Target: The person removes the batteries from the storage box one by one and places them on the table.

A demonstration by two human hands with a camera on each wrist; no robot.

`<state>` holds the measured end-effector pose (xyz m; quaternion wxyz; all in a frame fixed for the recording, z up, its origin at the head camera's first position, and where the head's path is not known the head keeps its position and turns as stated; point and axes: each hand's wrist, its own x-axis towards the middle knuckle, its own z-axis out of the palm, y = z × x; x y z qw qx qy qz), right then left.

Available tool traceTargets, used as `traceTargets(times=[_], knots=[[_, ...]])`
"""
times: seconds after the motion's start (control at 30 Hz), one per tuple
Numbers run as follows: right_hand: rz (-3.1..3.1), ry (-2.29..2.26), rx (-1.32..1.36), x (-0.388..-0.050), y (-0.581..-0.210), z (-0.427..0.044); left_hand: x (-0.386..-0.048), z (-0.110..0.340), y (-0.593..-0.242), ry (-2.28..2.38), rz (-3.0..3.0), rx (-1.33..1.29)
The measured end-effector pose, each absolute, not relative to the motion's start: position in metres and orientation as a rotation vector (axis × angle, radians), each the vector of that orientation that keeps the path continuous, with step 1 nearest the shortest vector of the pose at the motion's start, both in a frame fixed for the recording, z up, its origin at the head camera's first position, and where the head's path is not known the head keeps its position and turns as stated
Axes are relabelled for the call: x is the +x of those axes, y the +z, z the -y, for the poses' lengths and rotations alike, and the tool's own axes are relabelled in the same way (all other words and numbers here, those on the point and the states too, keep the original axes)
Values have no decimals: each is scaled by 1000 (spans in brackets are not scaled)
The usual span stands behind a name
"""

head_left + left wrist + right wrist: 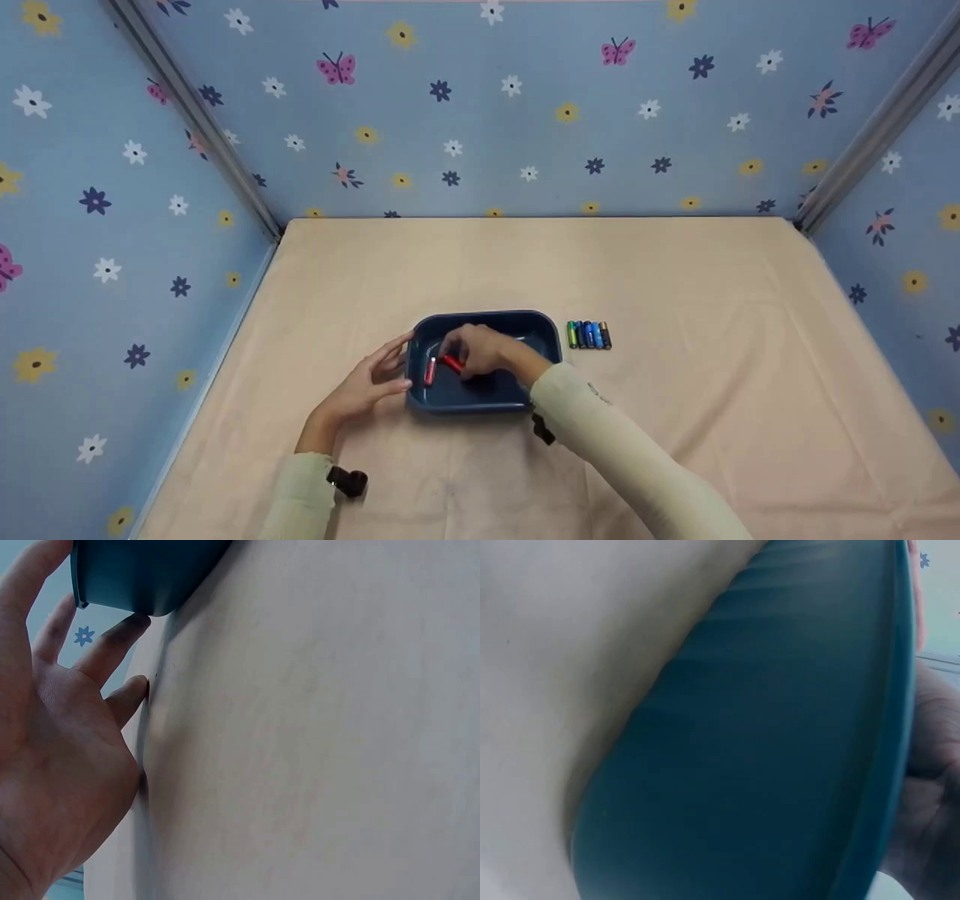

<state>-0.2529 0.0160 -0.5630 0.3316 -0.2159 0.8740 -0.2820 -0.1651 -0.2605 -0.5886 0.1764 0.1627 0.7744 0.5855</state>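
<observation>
A dark blue rectangular basin [472,409] stands on the cloth-covered table. My left hand [367,386] rests against its left end, fingers spread and fairly straight; in the left wrist view, fingertips of the left hand [60,735] touch the basin wall [142,574]. Reaching inside, my right hand [480,349] pinches a red battery [452,364] low over the basin floor. Another red battery [430,371] lies by the left inner wall. In the right wrist view, the basin's outer side [735,742] hides most of the right hand [934,757].
To the right of the basin, several batteries [589,335] in green, blue and dark colours lie side by side in a row. A beige cloth [712,375] covers the table. Patterned blue panels [510,127] enclose the back and both sides.
</observation>
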Motion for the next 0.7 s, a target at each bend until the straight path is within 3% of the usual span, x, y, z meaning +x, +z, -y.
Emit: traceTargets(times=[0.27, 0.5, 0.7], knots=[[-2323, -742, -655, -254, -564, -18, -165, 260, -588, 1662, -2191, 440], [-2272, -825, -707, -242, -526, -24, -164, 259, -588, 1660, -2186, 428], [-2275, -845, -703, -242, -521, -29, -166, 260, -589, 1669, -2180, 460]])
